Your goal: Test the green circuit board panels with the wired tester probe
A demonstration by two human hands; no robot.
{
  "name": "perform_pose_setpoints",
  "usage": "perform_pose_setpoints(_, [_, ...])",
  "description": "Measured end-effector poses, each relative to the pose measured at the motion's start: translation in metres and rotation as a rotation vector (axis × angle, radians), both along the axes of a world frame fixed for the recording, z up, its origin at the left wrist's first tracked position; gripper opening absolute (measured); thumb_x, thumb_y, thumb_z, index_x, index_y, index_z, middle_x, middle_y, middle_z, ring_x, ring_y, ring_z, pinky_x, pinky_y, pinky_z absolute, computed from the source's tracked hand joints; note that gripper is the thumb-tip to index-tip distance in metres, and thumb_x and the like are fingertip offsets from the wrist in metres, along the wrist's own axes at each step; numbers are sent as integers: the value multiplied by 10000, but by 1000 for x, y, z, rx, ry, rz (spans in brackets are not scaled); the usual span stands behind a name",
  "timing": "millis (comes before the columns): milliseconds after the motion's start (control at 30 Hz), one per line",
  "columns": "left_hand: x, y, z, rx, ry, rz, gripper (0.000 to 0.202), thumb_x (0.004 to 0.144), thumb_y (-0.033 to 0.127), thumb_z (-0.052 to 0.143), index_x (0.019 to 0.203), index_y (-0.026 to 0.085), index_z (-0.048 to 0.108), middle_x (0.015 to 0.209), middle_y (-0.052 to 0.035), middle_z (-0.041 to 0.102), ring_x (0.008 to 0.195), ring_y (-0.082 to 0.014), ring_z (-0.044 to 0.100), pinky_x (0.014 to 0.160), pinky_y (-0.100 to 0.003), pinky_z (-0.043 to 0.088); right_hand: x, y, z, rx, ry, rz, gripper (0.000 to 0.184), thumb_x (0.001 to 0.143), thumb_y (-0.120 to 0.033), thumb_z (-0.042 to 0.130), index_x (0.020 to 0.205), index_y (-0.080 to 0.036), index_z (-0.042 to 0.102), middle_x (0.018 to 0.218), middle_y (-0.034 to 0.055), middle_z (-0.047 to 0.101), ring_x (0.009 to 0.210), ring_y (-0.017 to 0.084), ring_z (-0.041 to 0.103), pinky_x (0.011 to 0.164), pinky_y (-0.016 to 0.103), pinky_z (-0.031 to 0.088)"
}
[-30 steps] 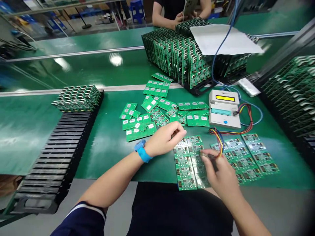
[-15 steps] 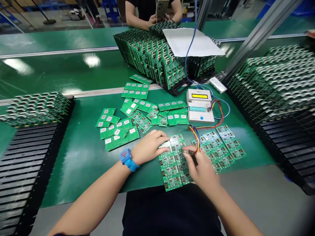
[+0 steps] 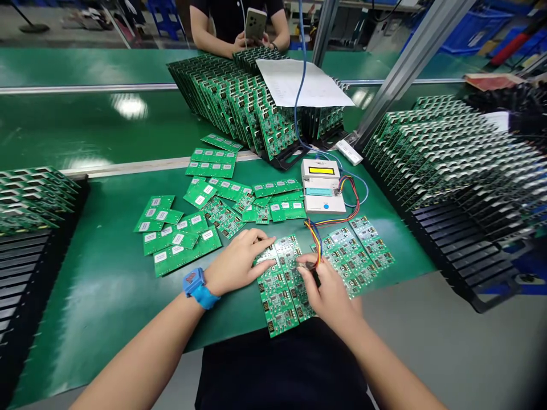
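Two circuit board panels lie side by side at the front of the bench. On the left panel (image 3: 280,310) rests my left hand (image 3: 235,262), its thumb and fingers spread over the upper end. My right hand (image 3: 331,293) pinches a dark wired connector (image 3: 315,275) over the second panel (image 3: 294,279); its tip is hidden by my fingers, so contact with the board cannot be made out. Red, yellow and blue wires (image 3: 315,236) run from it to a white programmer box (image 3: 325,204) with a lit yellow display. More panels (image 3: 352,253) lie right of my right hand.
Loose green boards (image 3: 188,250) are spread behind and left of my hands. Racks of upright boards stand at the back (image 3: 239,108), right (image 3: 436,154) and left (image 3: 34,196). A paper sheet (image 3: 303,82) covers part of the back rack. Across the bench, a person (image 3: 239,28) holds a phone.
The view has swung to the right, so the bench and everything on it appear further left. Both hands keep about the same places on the panels.
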State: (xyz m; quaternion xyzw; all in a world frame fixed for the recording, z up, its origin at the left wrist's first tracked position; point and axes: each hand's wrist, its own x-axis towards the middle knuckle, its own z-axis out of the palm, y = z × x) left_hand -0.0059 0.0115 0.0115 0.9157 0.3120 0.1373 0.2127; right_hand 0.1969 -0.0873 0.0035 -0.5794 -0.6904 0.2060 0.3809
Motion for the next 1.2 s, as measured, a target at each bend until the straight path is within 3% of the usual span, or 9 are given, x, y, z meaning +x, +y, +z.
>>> perform_pose_setpoints(333, [0,0,-4,35,1,-12,415,909,394,480,1294,239,460,1094,-91,484,968,-223,468,852,-410,443,0,0,1,-8,-30,-11,154,912,-188,416,1034,-207,507,950,86,608,917,220,591,788,364,505])
perform_pose_setpoints(500, [1,-1,-4,73,9,-27,377,933,376,423,1292,267,465,1188,-104,467,979,-233,476,859,-442,439,0,1,1,-20,-26,-13,157,915,-201,412,1037,-211,510,956,86,604,907,220,592,790,369,504])
perform_pose_setpoints(767, [3,-3,-4,71,57,-16,385,928,346,439,1295,232,463,1215,-113,451,1018,-242,455,891,-430,419,4,2,1,-82,10,-27,150,908,-231,447,1021,-201,541,944,78,614,894,208,594,798,357,493])
perform_pose_setpoints(967, [2,-2,-4,57,61,-10,396,916,364,463,1286,223,472,1213,-111,449,1007,-239,449,895,-418,410,13,2,6,-258,115,-54,187,886,-314,511,1020,-214,595,931,60,646,854,205,617,779,366,500])
perform_pose_setpoints(1200, [2,-2,-7,61,65,-24,402,918,383,454,1284,219,476,1216,-112,447,988,-236,449,894,-412,405,5,15,6,-246,336,-143,198,877,-322,532,1035,-213,582,999,61,645,761,160,621,730,339,512])
